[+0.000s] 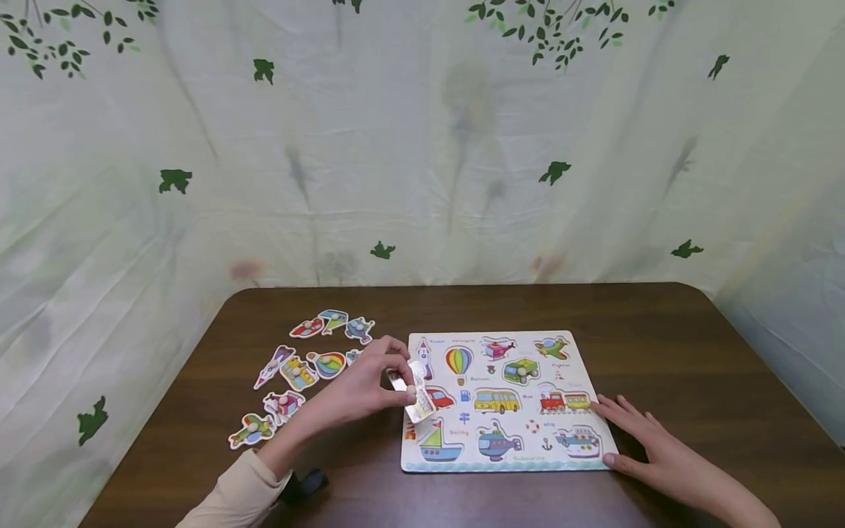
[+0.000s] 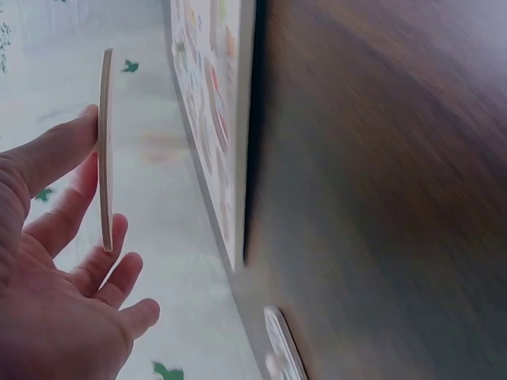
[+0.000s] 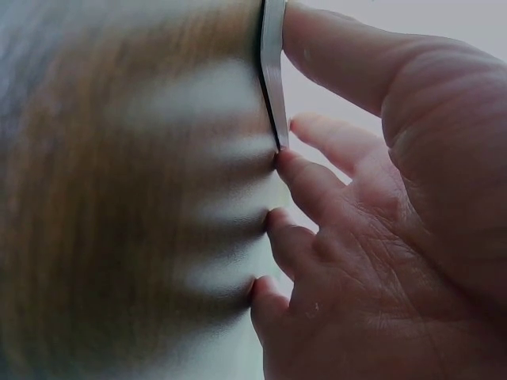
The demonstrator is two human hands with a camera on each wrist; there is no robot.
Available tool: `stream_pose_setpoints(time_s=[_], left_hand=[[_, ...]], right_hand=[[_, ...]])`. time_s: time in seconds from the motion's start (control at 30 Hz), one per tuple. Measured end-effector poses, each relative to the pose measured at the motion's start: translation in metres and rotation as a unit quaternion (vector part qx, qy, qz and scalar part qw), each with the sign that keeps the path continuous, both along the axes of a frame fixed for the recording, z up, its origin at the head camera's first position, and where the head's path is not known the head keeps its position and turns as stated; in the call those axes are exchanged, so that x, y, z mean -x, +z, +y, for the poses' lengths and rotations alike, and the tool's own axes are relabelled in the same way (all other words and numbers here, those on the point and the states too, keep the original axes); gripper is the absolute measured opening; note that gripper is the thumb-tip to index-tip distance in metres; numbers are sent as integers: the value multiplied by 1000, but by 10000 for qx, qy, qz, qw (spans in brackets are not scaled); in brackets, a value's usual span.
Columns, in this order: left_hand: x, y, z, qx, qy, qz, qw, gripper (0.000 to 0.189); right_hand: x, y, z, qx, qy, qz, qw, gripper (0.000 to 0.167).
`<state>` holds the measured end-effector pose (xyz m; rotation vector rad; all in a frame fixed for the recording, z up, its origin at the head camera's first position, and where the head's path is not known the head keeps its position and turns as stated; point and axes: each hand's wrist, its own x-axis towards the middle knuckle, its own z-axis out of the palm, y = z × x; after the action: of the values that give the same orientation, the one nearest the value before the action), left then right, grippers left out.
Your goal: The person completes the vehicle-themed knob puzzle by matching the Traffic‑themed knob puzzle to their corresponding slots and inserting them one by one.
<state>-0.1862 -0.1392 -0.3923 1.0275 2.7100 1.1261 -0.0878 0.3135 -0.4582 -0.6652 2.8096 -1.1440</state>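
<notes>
My left hand (image 1: 370,378) pinches a puzzle piece (image 1: 421,402) between thumb and fingers. This piece is tilted above the left side of a white puzzle board (image 1: 482,467), overlapping the red car picture there. In the left wrist view the piece (image 2: 106,158) appears edge-on, so its picture is hidden. Printed on the board are vehicles such as a yellow bus, a train, a balloon and a sailboat. My right hand (image 1: 650,447) lies at the board's right edge with fingers spread. Its thumb and fingertips touch that edge (image 3: 273,79) and the table in the right wrist view.
Left of the board, several loose puzzle pieces lie on the dark wooden table (image 1: 693,352). Among them are a rocket piece (image 1: 273,367), a balloon piece (image 1: 327,364) and a plane piece (image 1: 252,431). A pale curtain (image 1: 422,183) with leaf prints hangs behind the table.
</notes>
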Motion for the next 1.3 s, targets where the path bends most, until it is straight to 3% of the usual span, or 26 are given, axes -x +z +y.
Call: stream_pose_setpoints(time_s=[0.27, 0.43, 0.63, 0.93, 1.03, 1.3], left_hand=[[0, 2, 33, -56, -490, -183, 9986, 19], [-1, 0, 51, -120, -602, -267, 9978, 19], [1, -1, 71, -69, -494, -135, 9987, 20], [-3, -11, 96, -42, 73, 258, 9996, 18], [-4, -13, 102, -11, 110, 356, 9993, 18], [-5, -17, 121, -517, -38, -291, 9982, 16]], right_hand=[[-3, 2, -1, -148, -23, 158, 9998, 64], [-4, 2, -2, -220, -13, 194, 9996, 64], [-3, 3, -2, -188, -25, 148, 9997, 64], [-3, 4, -2, -95, -56, -29, 9999, 65], [-2, 4, -2, -34, -97, -174, 9998, 65], [-2, 5, -2, -50, -109, -107, 9999, 63]])
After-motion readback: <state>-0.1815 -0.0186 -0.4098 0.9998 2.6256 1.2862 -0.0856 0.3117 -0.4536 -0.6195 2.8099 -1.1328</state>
